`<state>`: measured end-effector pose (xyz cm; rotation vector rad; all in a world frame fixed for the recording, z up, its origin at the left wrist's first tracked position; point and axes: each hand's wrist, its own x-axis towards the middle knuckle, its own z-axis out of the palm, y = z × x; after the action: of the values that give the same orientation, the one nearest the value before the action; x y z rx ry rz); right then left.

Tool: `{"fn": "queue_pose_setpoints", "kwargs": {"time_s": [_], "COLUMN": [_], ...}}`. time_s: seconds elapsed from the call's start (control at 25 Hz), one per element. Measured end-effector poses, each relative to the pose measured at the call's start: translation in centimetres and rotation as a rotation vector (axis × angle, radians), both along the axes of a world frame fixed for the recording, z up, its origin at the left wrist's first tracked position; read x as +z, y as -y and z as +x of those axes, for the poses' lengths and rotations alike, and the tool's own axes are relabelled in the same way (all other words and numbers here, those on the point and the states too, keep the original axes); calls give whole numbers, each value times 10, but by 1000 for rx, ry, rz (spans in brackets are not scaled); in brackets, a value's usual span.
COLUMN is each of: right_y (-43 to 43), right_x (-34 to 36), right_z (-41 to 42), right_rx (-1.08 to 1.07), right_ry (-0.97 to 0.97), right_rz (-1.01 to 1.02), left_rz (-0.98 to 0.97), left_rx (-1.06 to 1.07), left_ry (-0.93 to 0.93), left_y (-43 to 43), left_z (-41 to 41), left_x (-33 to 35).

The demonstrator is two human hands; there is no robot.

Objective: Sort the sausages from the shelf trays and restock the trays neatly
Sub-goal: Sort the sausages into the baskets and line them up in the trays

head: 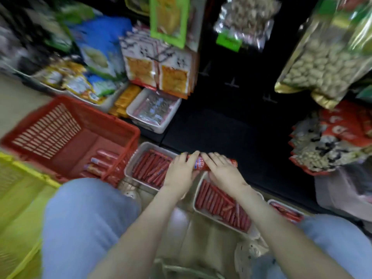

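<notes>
Sorting step: left hand point(179, 170) and right hand point(223, 171) both grasp one sausage pack point(201, 164), right of the red basket point(48, 129). Next move, likely: lay it flat, aligned, in the tray point(128, 166) beside that basket.

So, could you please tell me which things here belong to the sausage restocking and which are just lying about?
Job: left hand, right hand, the sausage bundle they hold, left sausage tray, right sausage tray, red basket holding a few sausages.
Lying about: peanut bag, snack packets, yellow basket.
</notes>
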<state>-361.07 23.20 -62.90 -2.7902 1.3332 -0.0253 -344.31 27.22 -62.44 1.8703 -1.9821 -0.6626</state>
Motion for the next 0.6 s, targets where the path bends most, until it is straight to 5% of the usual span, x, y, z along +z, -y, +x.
{"fn": "queue_pose_setpoints", "kwargs": {"time_s": [0.32,0.6], "right_y": [-14,15], "right_x": [126,113], "right_z": [136,250], "right_rx": [285,361], "right_ry": [102,132], "right_rz": [-192,87], "left_rz": [-246,-283], "left_rx": [97,373], "left_ry": [-207,-199], "left_y": [-51,-89], "left_z": [147,261], "left_x": [126,124]}}
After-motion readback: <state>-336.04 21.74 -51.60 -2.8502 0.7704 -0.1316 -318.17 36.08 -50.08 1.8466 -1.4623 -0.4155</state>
